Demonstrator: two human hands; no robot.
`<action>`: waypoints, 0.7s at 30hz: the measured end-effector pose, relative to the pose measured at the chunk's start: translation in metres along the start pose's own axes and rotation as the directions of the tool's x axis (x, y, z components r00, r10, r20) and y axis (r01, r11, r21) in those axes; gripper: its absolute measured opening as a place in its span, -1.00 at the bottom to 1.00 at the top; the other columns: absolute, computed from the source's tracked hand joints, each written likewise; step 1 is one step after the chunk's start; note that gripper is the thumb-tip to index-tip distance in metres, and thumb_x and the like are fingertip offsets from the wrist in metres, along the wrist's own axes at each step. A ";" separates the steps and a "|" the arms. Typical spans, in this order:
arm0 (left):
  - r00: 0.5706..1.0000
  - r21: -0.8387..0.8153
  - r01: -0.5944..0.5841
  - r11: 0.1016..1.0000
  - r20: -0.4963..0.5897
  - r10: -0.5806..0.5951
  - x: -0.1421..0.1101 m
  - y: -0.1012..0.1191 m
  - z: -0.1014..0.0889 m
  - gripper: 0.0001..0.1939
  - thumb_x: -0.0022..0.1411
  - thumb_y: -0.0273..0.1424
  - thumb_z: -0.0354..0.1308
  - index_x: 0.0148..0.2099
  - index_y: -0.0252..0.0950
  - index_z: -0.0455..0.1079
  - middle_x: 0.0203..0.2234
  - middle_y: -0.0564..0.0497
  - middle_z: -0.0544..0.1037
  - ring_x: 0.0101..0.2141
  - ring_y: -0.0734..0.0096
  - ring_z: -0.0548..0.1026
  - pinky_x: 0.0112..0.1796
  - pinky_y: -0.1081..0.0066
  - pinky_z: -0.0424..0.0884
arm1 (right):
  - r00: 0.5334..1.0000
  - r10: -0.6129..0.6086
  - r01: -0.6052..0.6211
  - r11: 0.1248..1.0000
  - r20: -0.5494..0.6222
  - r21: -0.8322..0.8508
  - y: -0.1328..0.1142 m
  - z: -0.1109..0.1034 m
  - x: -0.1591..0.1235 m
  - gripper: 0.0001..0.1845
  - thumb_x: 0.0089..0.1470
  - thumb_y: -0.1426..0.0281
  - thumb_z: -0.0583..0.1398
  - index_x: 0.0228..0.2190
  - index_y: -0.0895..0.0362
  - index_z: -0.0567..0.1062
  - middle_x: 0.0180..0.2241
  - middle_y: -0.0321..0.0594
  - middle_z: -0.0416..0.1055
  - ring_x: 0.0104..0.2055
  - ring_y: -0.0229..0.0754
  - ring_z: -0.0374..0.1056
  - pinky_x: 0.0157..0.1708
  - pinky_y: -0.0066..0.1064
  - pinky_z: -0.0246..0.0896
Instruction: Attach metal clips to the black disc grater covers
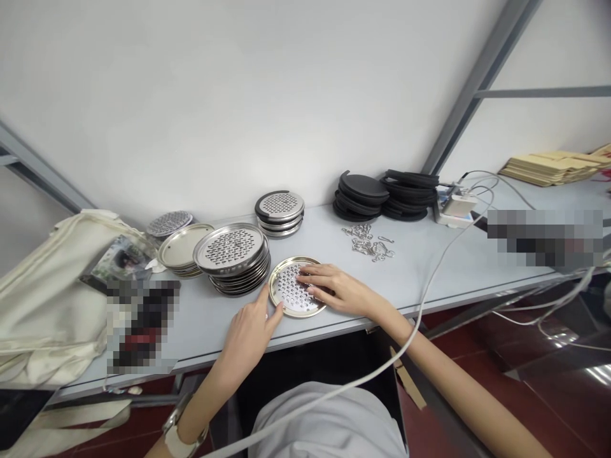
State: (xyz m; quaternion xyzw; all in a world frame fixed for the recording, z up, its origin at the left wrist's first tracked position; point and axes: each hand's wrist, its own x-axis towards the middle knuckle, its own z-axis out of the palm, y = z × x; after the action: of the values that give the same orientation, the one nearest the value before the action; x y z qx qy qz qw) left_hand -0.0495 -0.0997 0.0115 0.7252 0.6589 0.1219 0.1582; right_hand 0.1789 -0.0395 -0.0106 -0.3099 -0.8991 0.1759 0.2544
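A round perforated metal grater disc (292,286) lies within a gold-rimmed round metal lid (305,313) on the table, near the front edge. My right hand (337,289) rests on the disc from the right, its fingers stretched out and slightly spread. At the lid's left rim is my left hand (252,324), index finger and thumb apart and touching or close to the edge. Just left of the lid rises a tall stack of metal grater plates (232,248). Gold-coloured lids (184,247) are piled beyond it.
Behind stand a smaller grater stack (281,207) and black round pieces (363,191) in piles. Small metal clasps (365,242) lie scattered on the grey table (382,286). A white cable (424,296) runs across my right forearm. Cream cloth (62,286) covers the left end.
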 end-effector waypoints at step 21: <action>0.993 -0.022 -0.032 0.999 -0.111 0.030 -0.007 -0.005 -0.020 -0.65 0.33 -0.23 -0.08 0.08 -0.18 0.32 -0.55 0.09 0.43 -0.48 0.34 0.44 -0.45 0.46 0.18 | 0.999 -0.020 0.025 0.992 -0.046 0.120 0.006 0.002 0.001 -0.54 0.24 0.40 0.08 0.16 0.07 0.31 0.18 -0.10 0.27 0.25 -0.11 0.15 0.24 -0.15 0.08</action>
State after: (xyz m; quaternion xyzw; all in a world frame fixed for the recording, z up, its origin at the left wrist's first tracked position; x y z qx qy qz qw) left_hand -0.0624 -0.1052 0.0281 0.7257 0.6538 0.1720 0.1280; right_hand 0.1799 -0.0347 -0.0148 -0.2876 -0.8842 0.2201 0.2949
